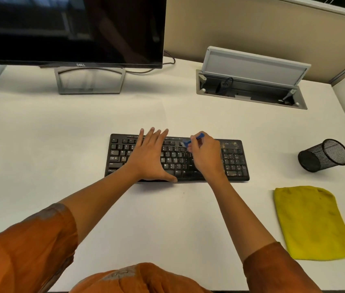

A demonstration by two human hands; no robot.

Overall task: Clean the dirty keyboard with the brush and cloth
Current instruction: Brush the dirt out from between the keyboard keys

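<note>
Head view. Black keyboard (177, 158) lies flat near the middle of the white desk (61, 134), long side running left to right.

Left hand (149, 154) lies flat on the left-centre keys, fingers straight and spread, tips reaching past the far edge; thumb stretched along the near edge of the keyboard. It holds nothing, just presses down.

Right hand (206, 154) sits over the right-centre keys, fingers curled and pinching a small blue brush (192, 140). Brush handle pokes out toward the far side above the knuckles; its head is down at the function-key row. Bristle contact with the keys too blurred to tell. The two hands are apart, a strip of keys showing between them.

Yellow cloth (312, 224) lies folded on the desk, near and right of the keyboard, well apart from both hands.

Black mesh pen cup (324, 155) lies tipped on its side to the right of the keyboard, mouth facing right and far. Far left: dark monitor (72, 28) on a grey stand (90, 80). Far right: cable box (252, 85) set into the desk, grey lid raised. Orange sleeves (25, 248) at the near edge.
</note>
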